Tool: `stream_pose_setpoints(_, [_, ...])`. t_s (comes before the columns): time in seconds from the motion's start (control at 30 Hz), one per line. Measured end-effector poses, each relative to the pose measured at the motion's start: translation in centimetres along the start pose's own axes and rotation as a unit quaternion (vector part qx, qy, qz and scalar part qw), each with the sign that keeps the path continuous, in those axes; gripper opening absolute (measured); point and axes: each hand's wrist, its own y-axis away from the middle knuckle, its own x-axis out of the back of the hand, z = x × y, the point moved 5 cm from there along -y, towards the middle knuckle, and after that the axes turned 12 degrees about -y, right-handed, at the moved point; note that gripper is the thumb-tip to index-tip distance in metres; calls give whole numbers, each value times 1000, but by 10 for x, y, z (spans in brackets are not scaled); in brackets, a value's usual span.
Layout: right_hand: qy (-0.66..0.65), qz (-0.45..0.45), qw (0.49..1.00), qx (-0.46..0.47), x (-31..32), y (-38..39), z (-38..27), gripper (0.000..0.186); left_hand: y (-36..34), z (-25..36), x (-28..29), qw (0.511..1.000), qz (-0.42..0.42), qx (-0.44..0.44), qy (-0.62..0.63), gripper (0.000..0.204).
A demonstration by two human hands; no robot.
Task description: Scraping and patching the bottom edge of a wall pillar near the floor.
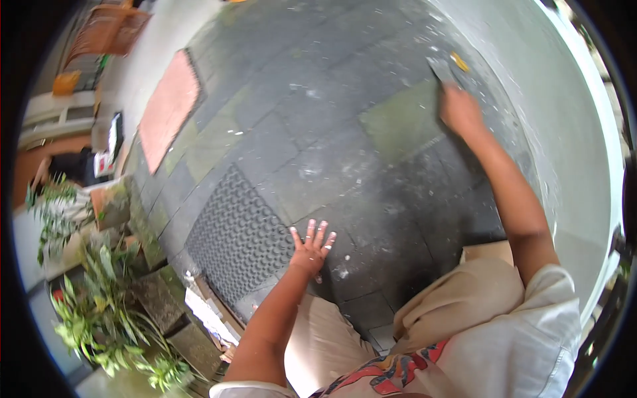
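Note:
I grip a grey-bladed scraper [439, 70] in my right hand [460, 111], out at the upper right over the dark paved floor [312, 132], which is speckled with pale flecks. A small yellow piece [460, 62] lies just beside the blade. My left hand [310, 249] is open, fingers spread, low over the paving at the right corner of a grey studded mat [235, 232]; whether it touches the floor I cannot tell.
A pink mat [169, 106] lies upper left. Leafy plants [99, 298], stone blocks [156, 298] and cardboard [207, 305] line the left. A dark-clothed person [70, 166] is beyond, near an orange-brown chair [106, 33]. A pale curved wall [564, 132] bounds the right.

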Motion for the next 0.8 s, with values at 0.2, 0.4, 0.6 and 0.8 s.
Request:
stream_pose_setpoints(0.2, [-67, 37, 997, 25, 32, 90, 44, 42, -3, 3, 6, 998, 41, 3, 40, 143])
stream_pose_setpoints(0.4, [-71, -82, 993, -47, 99, 139, 67, 30, 20, 4, -11, 994, 52, 52, 80, 141])
stream_pose_setpoints(0.6, [49, -270, 958, -83, 45, 135, 165, 34, 18, -60, 15, 933, -122, -36, 337, 101])
stream_pose_setpoints(0.8, [-45, -204, 958, -196, 28, 136, 229, 28, 254, -275, 98, 685, 408, 201, 569, 73])
